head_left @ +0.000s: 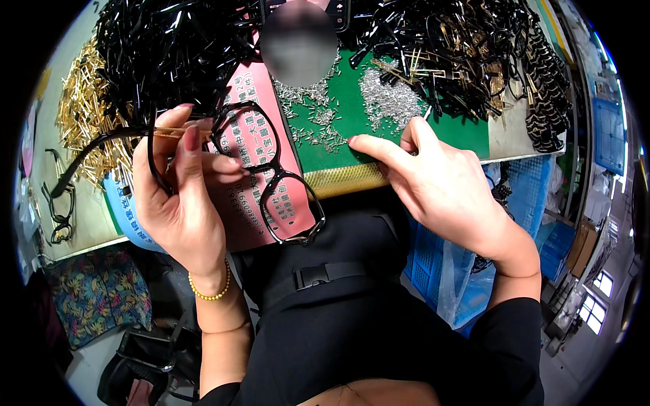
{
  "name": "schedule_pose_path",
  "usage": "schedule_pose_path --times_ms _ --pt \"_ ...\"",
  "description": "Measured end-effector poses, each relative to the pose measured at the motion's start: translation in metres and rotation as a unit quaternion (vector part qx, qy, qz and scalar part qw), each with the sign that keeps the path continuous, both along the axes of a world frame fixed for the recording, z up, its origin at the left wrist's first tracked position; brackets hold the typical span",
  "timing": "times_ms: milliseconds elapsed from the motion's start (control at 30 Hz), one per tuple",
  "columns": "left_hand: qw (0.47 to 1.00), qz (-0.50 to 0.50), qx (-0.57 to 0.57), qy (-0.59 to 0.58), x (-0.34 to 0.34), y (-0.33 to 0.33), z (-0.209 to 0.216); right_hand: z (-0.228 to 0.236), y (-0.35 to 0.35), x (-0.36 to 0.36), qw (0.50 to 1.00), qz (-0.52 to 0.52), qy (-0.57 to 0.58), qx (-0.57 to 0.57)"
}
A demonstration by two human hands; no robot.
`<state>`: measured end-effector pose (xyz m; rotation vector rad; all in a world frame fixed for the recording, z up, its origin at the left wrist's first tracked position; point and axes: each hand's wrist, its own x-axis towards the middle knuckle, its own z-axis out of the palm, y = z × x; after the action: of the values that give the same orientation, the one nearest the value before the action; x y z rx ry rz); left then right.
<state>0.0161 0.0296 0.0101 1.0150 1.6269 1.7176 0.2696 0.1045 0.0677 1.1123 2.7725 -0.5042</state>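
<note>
My left hand (183, 183) is closed round a black eyeglass frame (276, 172), holding it tilted over the table's front edge. A slim gold-and-black temple (169, 132) lies between the fingers of the same hand, by the frame's hinge end. My right hand (440, 183) is over the green mat (332, 161), one finger stretched out to the edge of the loose small silver screws (323, 122). Its other fingers are curled, and a slim pale tip (428, 113) shows beside them. What that tip belongs to is hidden.
Black temples (169, 54) heap at the back left, gold ones (88, 115) beside them. More temples (447, 54) and a second screw pile (389, 98) are at the back right. A pink printed sheet (237, 216) lies under the frame; a phone (344, 17) stands behind. Blue crates (426, 260) are below right.
</note>
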Motion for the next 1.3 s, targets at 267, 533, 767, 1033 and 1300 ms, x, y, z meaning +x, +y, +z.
schedule_pose_path --times_ms 267,533,767,1033,1300 --pt "0.999 -0.036 -0.036 -0.015 0.0 0.017 -0.004 0.001 0.0 -0.008 1.0 -0.007 -0.027 0.008" --pt "0.97 -0.185 -0.158 -0.016 0.001 -0.001 0.002 0.009 -0.002 -0.002 0.994 -0.019 0.055 -0.089" --pt "0.971 -0.179 -0.159 -0.01 0.002 0.005 0.007 0.0 0.004 -0.032 0.993 0.101 0.066 -0.017" --pt "0.965 -0.213 -0.139 0.062 0.002 0.003 0.006 -0.003 0.009 -0.036 0.993 0.109 0.04 -0.031" --pt "0.956 -0.188 -0.162 0.158 0.005 0.006 0.004 0.0 0.012 -0.036 0.991 0.121 0.044 -0.04"
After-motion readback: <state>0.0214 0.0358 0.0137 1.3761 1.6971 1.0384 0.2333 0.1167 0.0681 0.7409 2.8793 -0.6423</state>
